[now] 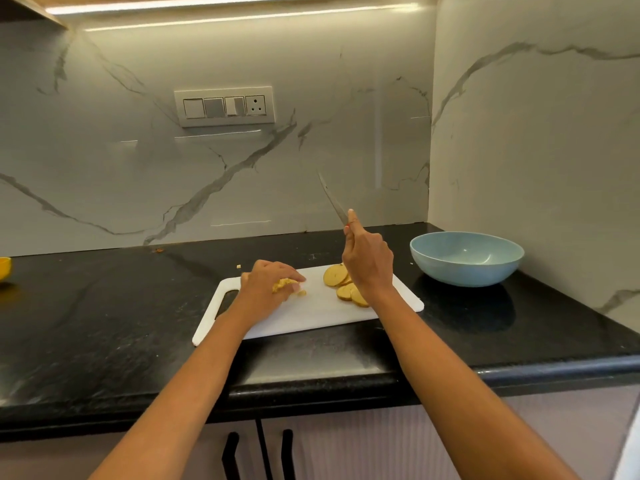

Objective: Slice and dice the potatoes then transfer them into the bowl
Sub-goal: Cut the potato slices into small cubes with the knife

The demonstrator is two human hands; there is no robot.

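A white cutting board lies on the black counter. Several round potato slices lie overlapped at its right part. My left hand curls over a small heap of diced potato pieces at the board's middle left. My right hand grips a knife by the handle, raised above the slices, the blade pointing up and away toward the wall, the index finger stretched along it. A light blue bowl stands to the right of the board and looks empty.
The black counter ends in a marble corner behind and right of the bowl. A yellow object sits at the far left edge. A switch panel is on the back wall. Cabinet handles are below the counter edge.
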